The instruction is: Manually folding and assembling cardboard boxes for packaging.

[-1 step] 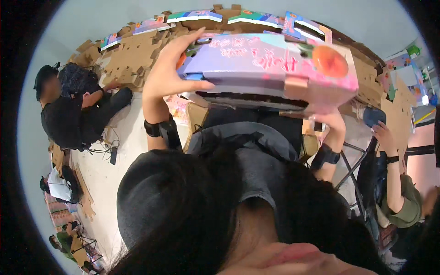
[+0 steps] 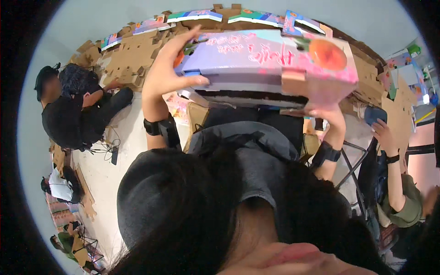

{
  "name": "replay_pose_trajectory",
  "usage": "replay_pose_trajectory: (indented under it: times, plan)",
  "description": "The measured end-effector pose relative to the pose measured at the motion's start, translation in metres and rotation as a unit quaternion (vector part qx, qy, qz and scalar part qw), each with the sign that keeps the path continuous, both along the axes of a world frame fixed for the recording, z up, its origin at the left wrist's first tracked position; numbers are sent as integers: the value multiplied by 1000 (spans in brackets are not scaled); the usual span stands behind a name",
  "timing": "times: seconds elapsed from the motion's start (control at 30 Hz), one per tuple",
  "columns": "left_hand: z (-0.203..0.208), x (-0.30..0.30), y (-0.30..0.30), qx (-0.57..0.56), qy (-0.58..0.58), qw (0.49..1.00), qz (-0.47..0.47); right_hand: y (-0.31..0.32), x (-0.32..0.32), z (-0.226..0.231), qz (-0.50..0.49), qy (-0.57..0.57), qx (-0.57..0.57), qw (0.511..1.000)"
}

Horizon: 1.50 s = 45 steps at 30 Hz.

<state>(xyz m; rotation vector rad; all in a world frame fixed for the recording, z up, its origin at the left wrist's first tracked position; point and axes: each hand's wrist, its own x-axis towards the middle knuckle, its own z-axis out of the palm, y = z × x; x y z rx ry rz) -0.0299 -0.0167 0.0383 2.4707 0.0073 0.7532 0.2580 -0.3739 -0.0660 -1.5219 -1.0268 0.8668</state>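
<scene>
A lilac and pink printed cardboard box (image 2: 256, 59) with a peach picture is held up in front of me, its printing upside down. My left hand (image 2: 167, 71) grips the box's left end, thumb on the near edge and fingers over the far side. At the lower right corner my right hand (image 2: 331, 117) supports the box from below, its fingers partly hidden under it. A long dark opening (image 2: 252, 98) runs along the side facing me, and a small brown cardboard tab (image 2: 294, 82) sticks out above it.
Flat brown cardboard pieces (image 2: 126, 66) and more printed boxes (image 2: 195, 17) lie along the far side. A person in black (image 2: 68, 110) sits at the left. At the right, another person's hand (image 2: 384, 135) is near a dark blue cap-like thing (image 2: 375, 117), beside a folding stool frame (image 2: 353, 169).
The box has shifted slightly up and to the left, with my left hand moving along. My right hand's fingers have slid a little left under its corner.
</scene>
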Motion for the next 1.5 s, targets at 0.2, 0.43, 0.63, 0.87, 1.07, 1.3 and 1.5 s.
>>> replay_pose_trajectory:
  times: [0.2,0.43,0.63,0.87,1.07,1.3,1.5]
  plan:
    - [-25,-4,31,-8,-347,921,175,16,0,-8,-144,29,97,984]
    - [-123,-4,59,-353,-239,870,247,15,-1,-51,-221,116,125,960]
    - [-180,22,59,-522,5,831,192,22,8,-51,-323,289,166,886]
    - [-180,36,42,-418,87,889,166,-46,31,-46,-347,346,177,853]
    - [-185,61,33,-436,104,880,156,-110,40,-78,-384,392,121,827]
    - [-216,70,45,-408,137,891,143,-135,49,-151,-421,424,66,799]
    - [-222,65,48,-410,138,888,155,-128,32,-188,-495,491,81,712]
